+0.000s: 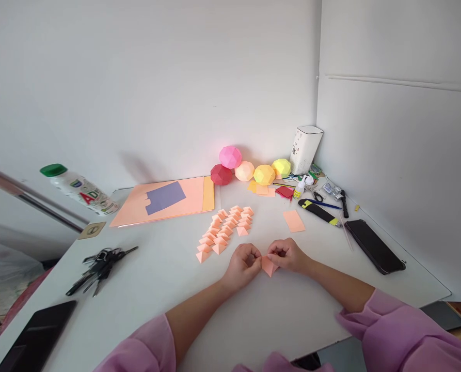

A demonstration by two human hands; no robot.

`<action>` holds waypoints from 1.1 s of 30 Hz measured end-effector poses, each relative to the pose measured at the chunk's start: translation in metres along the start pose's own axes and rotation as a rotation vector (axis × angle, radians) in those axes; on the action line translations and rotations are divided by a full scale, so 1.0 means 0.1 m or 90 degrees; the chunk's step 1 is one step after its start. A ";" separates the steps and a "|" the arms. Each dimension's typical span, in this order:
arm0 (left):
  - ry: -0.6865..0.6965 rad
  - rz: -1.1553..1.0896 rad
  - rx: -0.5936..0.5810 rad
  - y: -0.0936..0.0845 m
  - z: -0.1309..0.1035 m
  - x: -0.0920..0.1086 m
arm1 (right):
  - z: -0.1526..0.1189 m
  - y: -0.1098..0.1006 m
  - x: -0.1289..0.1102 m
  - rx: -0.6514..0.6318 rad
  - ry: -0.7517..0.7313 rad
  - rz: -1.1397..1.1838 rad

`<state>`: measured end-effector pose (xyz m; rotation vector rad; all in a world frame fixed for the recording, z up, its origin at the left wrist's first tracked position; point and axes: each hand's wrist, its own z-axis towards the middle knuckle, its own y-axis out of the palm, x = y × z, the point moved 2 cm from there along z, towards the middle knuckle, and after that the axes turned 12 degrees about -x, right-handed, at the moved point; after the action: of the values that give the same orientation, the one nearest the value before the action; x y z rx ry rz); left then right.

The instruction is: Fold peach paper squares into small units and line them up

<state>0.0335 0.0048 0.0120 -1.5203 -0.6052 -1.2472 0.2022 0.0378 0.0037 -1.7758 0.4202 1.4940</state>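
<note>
Between my two hands is a small folded peach paper piece (269, 266), its point facing down toward me. My left hand (242, 266) pinches its left corner between thumb and fingers. On the other side, my right hand (287, 254) has its fingers closed on the upper right edge. Beyond my left hand, rows of folded peach paper pieces (219, 241) stand on the white table (156, 274). A flat peach paper rectangle (294, 221) lies past my right hand.
Large peach sheets (191, 196) bear a purple card (165, 197). Faceted paper balls (230, 156) sit by the wall. A bottle (79, 189) and keys (100, 266) are left; a cutter (320, 213) and black phone (374, 245) are right.
</note>
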 end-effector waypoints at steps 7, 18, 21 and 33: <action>-0.020 -0.034 -0.010 -0.01 0.01 -0.02 | 0.00 -0.01 0.00 -0.017 -0.002 0.024; -0.028 -0.076 -0.018 0.00 0.00 -0.07 | -0.01 -0.03 0.01 0.013 0.046 0.115; -0.034 -0.134 -0.019 0.01 -0.01 -0.10 | -0.01 -0.04 0.02 0.030 0.058 0.124; -0.009 -0.266 0.018 0.02 0.01 -0.11 | -0.01 -0.04 0.00 0.029 0.036 0.136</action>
<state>0.0315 0.0077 0.0011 -1.4230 -0.9811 -1.5319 0.2055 0.0396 0.0053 -1.7853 0.6851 1.5687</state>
